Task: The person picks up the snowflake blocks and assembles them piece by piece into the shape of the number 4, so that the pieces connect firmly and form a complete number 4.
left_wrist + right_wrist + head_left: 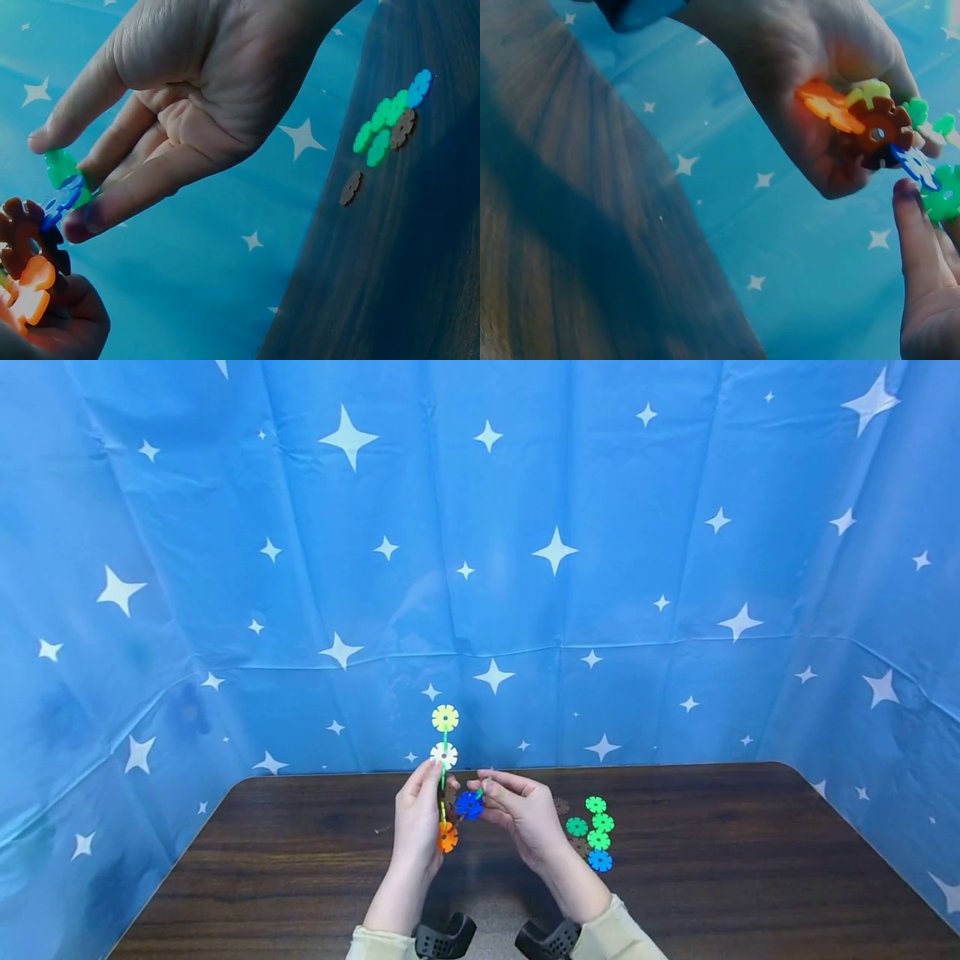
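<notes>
My left hand (416,818) grips a chain of slotted plastic flower discs held above the table. A yellow disc (445,718) tops the chain, with a white disc (443,756) below it and thin green discs edge-on between. Lower down, an orange disc (447,837) and a brown disc (880,133) sit at the left palm. A blue disc (470,805) is joined to the brown one and sticks out toward my right hand (528,818). Between thumb and fingers, the right hand pinches a green disc (60,169) that meets the blue disc's edge.
Loose discs lie on the dark wooden table (712,852) right of the right hand: several green discs (598,840), a blue one (600,860) and brown ones (350,188). A blue star-patterned curtain (555,610) hangs behind and at both sides.
</notes>
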{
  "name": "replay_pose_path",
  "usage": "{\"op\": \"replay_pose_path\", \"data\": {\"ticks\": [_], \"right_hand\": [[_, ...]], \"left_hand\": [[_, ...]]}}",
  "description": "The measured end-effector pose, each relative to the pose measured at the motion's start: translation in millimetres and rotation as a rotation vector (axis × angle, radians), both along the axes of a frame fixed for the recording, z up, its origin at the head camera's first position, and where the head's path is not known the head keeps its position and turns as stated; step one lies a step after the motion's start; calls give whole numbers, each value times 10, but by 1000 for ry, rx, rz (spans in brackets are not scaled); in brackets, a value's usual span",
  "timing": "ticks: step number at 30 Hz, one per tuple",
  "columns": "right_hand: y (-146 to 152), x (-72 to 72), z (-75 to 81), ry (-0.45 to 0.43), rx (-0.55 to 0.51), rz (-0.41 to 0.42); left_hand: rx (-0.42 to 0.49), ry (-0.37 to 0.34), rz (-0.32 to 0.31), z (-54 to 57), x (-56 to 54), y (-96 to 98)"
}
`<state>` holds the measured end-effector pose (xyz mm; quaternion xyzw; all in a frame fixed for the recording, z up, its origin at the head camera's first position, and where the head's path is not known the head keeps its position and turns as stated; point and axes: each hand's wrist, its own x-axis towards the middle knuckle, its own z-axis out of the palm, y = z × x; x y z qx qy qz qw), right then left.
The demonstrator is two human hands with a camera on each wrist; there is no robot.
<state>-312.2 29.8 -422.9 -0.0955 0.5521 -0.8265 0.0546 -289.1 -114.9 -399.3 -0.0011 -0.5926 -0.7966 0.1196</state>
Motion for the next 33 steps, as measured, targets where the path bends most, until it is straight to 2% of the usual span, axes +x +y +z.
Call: {"op": "replay_pose_path", "data": {"ticks": [11, 15, 24, 28, 33], "right_hand": [[-90, 89, 5, 23, -47, -25], [-96, 98, 8, 25, -60, -21], [-7, 67, 11, -17, -73, 44], [32, 52, 19, -19, -54, 94], [91, 26, 46, -2, -37, 142]], "left_hand": [[19, 2, 36, 14, 11, 16], [7, 1, 29, 17, 15, 27], [1, 17, 1, 5, 23, 34], [11, 30, -20, 3, 29, 41], [7, 36, -18, 12, 23, 41]]}}
